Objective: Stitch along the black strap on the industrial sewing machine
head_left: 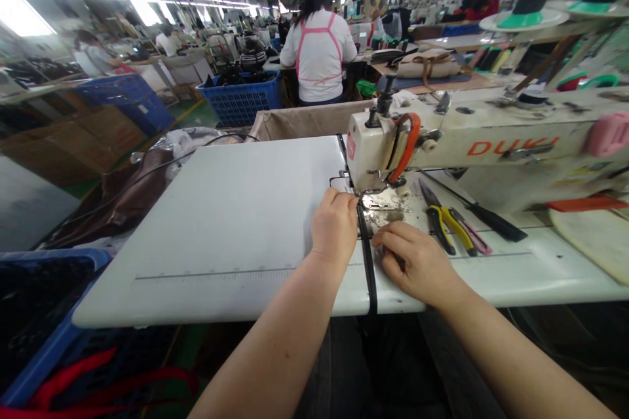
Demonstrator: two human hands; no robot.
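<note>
A long black strap [368, 268] runs over the front edge of the white table [246, 209] and up past the left side of the sewing machine head [371, 150]. My left hand [335, 219] is closed beside the strap, fingertips pinched at the needle area; what they hold is too small to make out. To the right of the strap, my right hand [410, 258] hovers low over the table edge with its fingers curled and thumb near the index finger. Whether something thin is between those fingers cannot be seen. The metal needle plate [383, 206] lies just beyond both hands.
Yellow-handled pliers [449, 226], a pink cutter [472, 232] and a black-handled screwdriver [496, 219] lie right of my right hand. Blue crates [243, 98] stand behind and at the lower left. A person [319, 52] sits ahead, facing away. Thread cones stand upper right.
</note>
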